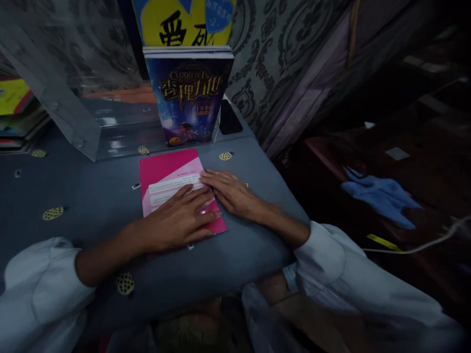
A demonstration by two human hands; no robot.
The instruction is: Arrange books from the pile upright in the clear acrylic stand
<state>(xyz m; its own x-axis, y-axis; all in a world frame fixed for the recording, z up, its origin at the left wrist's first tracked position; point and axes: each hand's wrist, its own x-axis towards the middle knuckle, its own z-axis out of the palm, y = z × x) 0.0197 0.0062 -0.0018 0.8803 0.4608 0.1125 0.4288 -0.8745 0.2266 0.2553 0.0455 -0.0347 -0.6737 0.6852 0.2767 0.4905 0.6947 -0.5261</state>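
Observation:
A pink book (167,166) with pale text panels lies flat on the blue-grey tablecloth (91,196) before me. My left hand (184,215) rests palm down across its lower part, fingers stretched toward the right edge and covering some of the print. Along the book's right edge lies my right hand (230,191), fingers extended, its tips touching the cover near the left hand's fingertips. Neither hand grasps anything that I can see. Just behind the pink book, a dark blue book (189,103) with gold lettering stands upright.
Behind the blue book rises a yellow-and-blue book (184,24). A clear plastic stand (88,139) is at the back left, with stacked books (22,122) beyond it. A black phone (230,117) lies behind right. On a dark surface at right is a blue cloth (380,193).

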